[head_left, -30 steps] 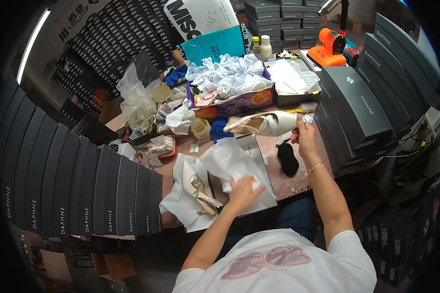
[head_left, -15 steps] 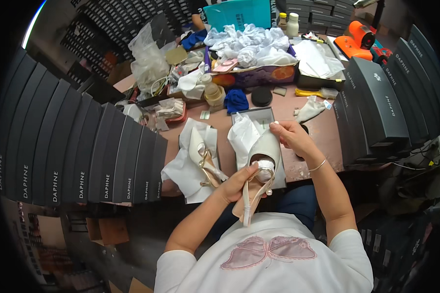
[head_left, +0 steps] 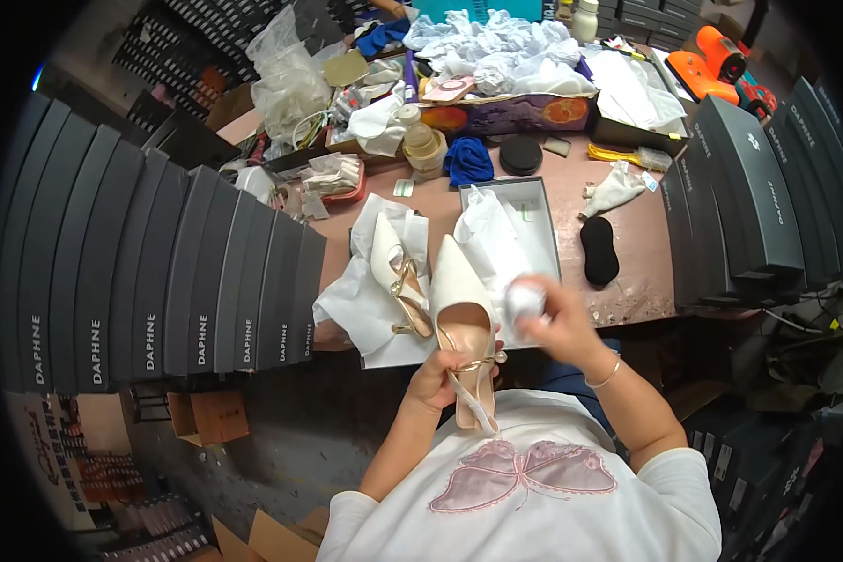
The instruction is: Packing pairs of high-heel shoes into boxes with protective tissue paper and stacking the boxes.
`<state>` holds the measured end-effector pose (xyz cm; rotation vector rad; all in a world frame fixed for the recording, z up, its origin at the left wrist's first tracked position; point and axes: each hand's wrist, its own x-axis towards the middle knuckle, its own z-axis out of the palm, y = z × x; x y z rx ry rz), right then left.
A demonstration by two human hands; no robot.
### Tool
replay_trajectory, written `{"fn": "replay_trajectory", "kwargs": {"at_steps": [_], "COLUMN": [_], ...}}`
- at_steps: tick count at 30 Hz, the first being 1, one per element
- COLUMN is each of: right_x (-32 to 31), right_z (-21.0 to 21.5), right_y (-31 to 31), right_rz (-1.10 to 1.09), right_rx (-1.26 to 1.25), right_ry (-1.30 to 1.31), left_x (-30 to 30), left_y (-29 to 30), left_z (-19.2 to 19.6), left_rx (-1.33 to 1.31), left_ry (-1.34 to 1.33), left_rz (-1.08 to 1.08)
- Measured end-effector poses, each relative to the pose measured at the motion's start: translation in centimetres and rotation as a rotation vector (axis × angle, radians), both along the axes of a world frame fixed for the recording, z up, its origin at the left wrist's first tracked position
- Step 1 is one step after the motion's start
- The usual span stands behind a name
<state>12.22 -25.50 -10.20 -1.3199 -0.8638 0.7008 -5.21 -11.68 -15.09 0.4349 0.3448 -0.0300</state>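
Note:
A cream pointed-toe slingback shoe (head_left: 462, 281) is held by its strap and heel end in my left hand (head_left: 434, 378), toe pointing away from me. Its inside shows a bare tan insole. My right hand (head_left: 569, 323), smeared by motion, grips a white wad of paper (head_left: 524, 301) just right of the shoe. The matching shoe (head_left: 395, 267) lies on white tissue paper (head_left: 358, 309) at the left, its gold strap and heel showing. Behind the held shoe, an open grey shoebox (head_left: 545, 245) has white tissue (head_left: 487, 229) in it.
Dark shoeboxes stand in rows at the left (head_left: 173, 281) and right (head_left: 735, 187). On the pink table (head_left: 628, 304) lie a black oval pad (head_left: 599, 251), a yellow brush (head_left: 629, 155), a blue cloth (head_left: 468, 161) and a round black tin (head_left: 520, 155). A carton (head_left: 496, 114) heaped with crumpled paper stands behind.
The paper wad has come out of the held shoe and is now in my right hand, which left the toe. The shoe has shifted left, its toe pointing away.

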Motion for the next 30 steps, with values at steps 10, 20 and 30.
{"fn": "replay_trajectory", "kwargs": {"at_steps": [10, 20, 30], "right_x": [0.3, -3.6, -8.3], "right_z": [-0.7, -4.1, -6.0], "right_y": [1.5, 7.6, 5.0], "right_rz": [0.240, 0.237, 0.128], "right_rx": [-0.236, -0.306, -0.301], "right_ry": [-0.467, -0.448, -0.709], "left_x": [0.1, 1.3, 3.0], "left_y": [0.2, -4.4, 1.6], "left_z": [-3.3, -0.9, -2.6], "left_rx": [0.010, 0.131, 0.448], "left_ry": [0.019, 0.240, 0.263], "left_rz": [0.105, 0.326, 0.397]}}
